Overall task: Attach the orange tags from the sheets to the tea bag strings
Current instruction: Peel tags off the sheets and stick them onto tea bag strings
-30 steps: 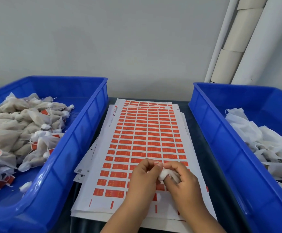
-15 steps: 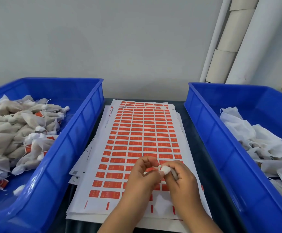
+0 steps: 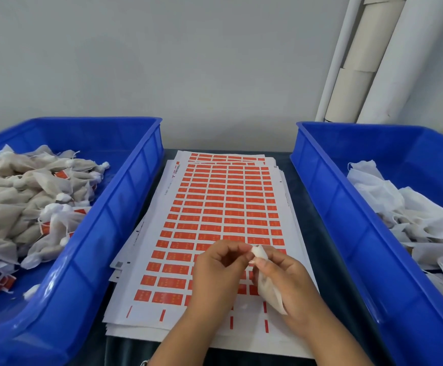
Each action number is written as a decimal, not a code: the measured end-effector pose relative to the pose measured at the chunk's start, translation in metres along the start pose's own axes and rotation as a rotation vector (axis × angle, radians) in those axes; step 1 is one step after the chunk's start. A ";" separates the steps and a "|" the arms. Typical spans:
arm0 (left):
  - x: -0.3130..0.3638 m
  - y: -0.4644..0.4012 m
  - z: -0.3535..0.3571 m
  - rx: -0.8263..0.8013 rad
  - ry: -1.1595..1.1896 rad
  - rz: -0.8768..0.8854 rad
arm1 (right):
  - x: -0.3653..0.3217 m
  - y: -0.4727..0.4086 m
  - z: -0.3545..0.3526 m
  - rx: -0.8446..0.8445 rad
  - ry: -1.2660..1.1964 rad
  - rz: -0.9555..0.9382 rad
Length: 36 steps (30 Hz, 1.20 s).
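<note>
Head view, looking down at a dark desk (image 3: 318, 204) set against a pale grey wall. A stack of white sheets (image 3: 289, 220) lies lengthwise in the middle, the top one printed with rows of orange tags (image 3: 223, 204); the nearest rows are partly covered by the person's hands, and some of the near edge of the sheet shows bare white.

The left hand (image 3: 215, 276) hovers over the near end of the sheets with its fingers curled, thumb and forefinger pinched together at the tip of a small white tea bag (image 3: 269, 286). What they pinch is too fine to make out; it may be the bag's string. The right hand (image 3: 291, 283) has its grip closed round the tea bag, whose gathered top pokes up between the two hands and whose body hangs down past the palm.

To the left stands a blue bin (image 3: 125, 207) heaped with filled tea bags (image 3: 30, 191), several showing orange tags. To the right stands a second blue bin (image 3: 328, 207) holding a pile of white bags (image 3: 400, 207) with no tags visible. Pale tubes (image 3: 368, 62) lean upright in the far right corner behind that bin
</note>
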State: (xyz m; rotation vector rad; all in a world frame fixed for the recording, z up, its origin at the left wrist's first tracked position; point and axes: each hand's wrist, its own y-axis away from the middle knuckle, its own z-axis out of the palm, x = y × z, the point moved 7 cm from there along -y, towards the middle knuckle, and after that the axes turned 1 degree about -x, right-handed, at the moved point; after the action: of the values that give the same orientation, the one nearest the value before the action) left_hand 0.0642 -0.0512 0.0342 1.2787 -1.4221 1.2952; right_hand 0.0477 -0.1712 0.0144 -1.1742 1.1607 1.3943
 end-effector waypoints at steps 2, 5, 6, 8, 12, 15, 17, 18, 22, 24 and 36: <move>0.005 0.002 0.000 -0.014 -0.054 0.061 | 0.002 0.000 -0.001 0.011 -0.098 0.017; 0.011 0.008 0.002 -0.076 -0.115 0.127 | 0.003 -0.001 -0.003 0.025 -0.219 0.029; 0.013 0.010 0.003 -0.096 -0.129 0.151 | 0.003 -0.001 -0.004 0.032 -0.245 0.030; 0.015 0.012 0.005 -0.131 -0.176 0.185 | 0.003 -0.001 -0.005 0.043 -0.268 0.031; 0.015 0.010 0.006 -0.150 -0.270 0.206 | 0.006 -0.002 -0.007 0.065 -0.254 0.033; 0.014 0.008 0.003 -0.136 -0.281 0.189 | 0.006 -0.002 -0.008 0.076 -0.235 0.024; 0.017 0.008 0.000 -0.110 -0.283 0.207 | 0.005 -0.001 -0.007 0.075 -0.224 0.017; 0.019 0.008 -0.002 -0.089 -0.289 0.216 | 0.004 -0.001 -0.007 0.081 -0.212 0.017; 0.020 0.006 -0.001 -0.080 -0.358 0.220 | 0.003 0.000 -0.007 0.091 -0.168 0.026; 0.019 0.004 -0.002 -0.053 -0.359 0.194 | 0.003 0.001 -0.006 0.090 -0.146 0.042; 0.041 -0.012 -0.030 0.090 -0.296 0.131 | -0.004 0.007 0.006 -0.186 -0.230 0.058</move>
State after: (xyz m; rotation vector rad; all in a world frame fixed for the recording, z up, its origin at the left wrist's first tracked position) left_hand 0.0677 -0.0273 0.0806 1.5075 -1.6924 1.3083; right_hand 0.0404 -0.1661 0.0193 -1.0803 0.9252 1.6626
